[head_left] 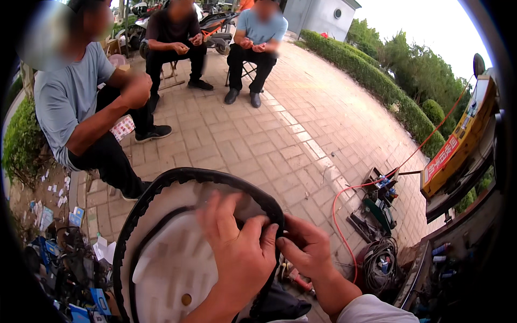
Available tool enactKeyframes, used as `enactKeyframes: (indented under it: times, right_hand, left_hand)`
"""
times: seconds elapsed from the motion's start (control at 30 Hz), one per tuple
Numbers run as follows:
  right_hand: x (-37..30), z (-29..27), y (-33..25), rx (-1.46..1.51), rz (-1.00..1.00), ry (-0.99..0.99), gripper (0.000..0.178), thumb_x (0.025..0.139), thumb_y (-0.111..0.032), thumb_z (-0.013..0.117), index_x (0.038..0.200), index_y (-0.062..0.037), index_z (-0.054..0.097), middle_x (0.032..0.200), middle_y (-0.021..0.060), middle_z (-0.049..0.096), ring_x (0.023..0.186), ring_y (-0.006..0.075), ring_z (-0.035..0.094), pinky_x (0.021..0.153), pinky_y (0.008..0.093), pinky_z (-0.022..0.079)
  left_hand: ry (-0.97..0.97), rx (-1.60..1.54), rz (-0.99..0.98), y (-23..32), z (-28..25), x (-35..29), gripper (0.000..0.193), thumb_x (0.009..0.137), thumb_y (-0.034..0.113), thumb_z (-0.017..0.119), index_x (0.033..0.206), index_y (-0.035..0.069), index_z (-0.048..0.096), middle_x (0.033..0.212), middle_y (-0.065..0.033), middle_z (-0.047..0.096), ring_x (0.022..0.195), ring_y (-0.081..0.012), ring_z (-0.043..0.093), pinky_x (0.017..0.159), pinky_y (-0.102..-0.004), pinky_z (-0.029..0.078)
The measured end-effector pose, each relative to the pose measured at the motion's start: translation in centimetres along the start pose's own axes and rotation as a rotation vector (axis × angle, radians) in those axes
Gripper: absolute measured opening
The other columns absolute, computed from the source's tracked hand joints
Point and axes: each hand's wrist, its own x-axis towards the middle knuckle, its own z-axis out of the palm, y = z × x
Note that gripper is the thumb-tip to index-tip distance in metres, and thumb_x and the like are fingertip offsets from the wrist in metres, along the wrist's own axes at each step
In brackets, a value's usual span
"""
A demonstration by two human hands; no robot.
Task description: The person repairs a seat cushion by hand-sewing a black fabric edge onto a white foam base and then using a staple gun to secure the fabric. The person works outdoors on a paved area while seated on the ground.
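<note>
Upside down in front of me lies what looks like a scooter seat, its pale plastic underside (177,269) facing up. A black seat cover (186,175) wraps over the rim, with a wavy, gathered edge. My left hand (237,247) reaches across the underside; its thumb and index finger pinch the cover's edge at the right rim. The other left fingers are raised and blurred. Right beside it, my right hand (309,247) grips the same stretch of edge between thumb and fingers. Anything small between the fingertips is hidden.
Three people sit ahead on the brick paving (301,145), the nearest person (75,107) at left. A tool box (382,183), a red hose (335,215) and a coiled cable (379,264) lie at right beside a yellow vehicle (458,145). Scattered parts (64,258) cover the lower left.
</note>
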Motion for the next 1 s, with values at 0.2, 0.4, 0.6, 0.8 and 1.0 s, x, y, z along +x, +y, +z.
enactKeyframes:
  times: [0.2, 0.4, 0.6, 0.8, 1.0]
  right_hand:
    - [-0.1, -0.7, 0.5, -0.039, -0.034, -0.014, 0.053, 0.084, 0.004, 0.068, 0.135, 0.0039, 0.053, 0.125, 0.0137, 0.062, 0.116, 0.0191, 0.061, 0.096, 0.0344, 0.054]
    - [-0.2, -1.0, 0.1, -0.002, -0.037, -0.036, 0.053, 0.085, 0.001, 0.070, 0.135, 0.0033, 0.053, 0.126, 0.0142, 0.063, 0.118, 0.0206, 0.061, 0.096, 0.0348, 0.054]
    - [-0.6, -4.4, 3.7, 0.150, 0.034, 0.091, 0.047, 0.089, -0.009, 0.071, 0.131, 0.0033, 0.055, 0.126, 0.0135, 0.063, 0.115, 0.0210, 0.062, 0.095, 0.0351, 0.052]
    - [-8.6, -15.7, 27.1, -0.485, 0.629, 0.461, 0.034, 0.087, -0.022, 0.067, 0.108, 0.0046, 0.069, 0.101, 0.0176, 0.073, 0.095, 0.0250, 0.070, 0.084, 0.0352, 0.054]
    - [-19.5, -14.9, 36.1, -0.735, 1.012, 0.253, 0.025, 0.077, -0.020, 0.068, 0.092, -0.0003, 0.072, 0.094, 0.0213, 0.071, 0.092, 0.0357, 0.069, 0.085, 0.0407, 0.054]
  left_hand:
    - [-0.067, -0.001, 0.019, 0.6, 0.3, 0.1, 0.012, 0.079, 0.014, 0.070, 0.083, 0.005, 0.063, 0.120, -0.0168, 0.049, 0.125, -0.0386, 0.042, 0.112, -0.0625, 0.013]
    - [-0.047, 0.020, 0.061, 0.7, 0.0, -0.1, 0.015, 0.075, 0.013, 0.071, 0.087, 0.007, 0.064, 0.116, -0.0131, 0.052, 0.116, -0.0347, 0.048, 0.108, -0.0631, 0.019]
    - [-0.099, 0.094, 0.081, -0.2, 0.2, 0.0, 0.014, 0.080, 0.015, 0.069, 0.084, 0.003, 0.062, 0.118, -0.0153, 0.050, 0.120, -0.0354, 0.047, 0.114, -0.0613, 0.013]
    - [-0.033, 0.168, 0.079, -0.1, -0.4, -0.9, 0.019, 0.096, 0.013, 0.055, 0.092, -0.004, 0.061, 0.124, -0.0195, 0.052, 0.118, -0.0334, 0.047, 0.110, -0.0461, 0.025]
    - [-0.106, 0.100, 0.027, -1.1, -0.4, -1.3, 0.017, 0.098, 0.007, 0.052, 0.102, -0.008, 0.058, 0.140, -0.0212, 0.041, 0.126, -0.0258, 0.044, 0.100, -0.0314, 0.038]
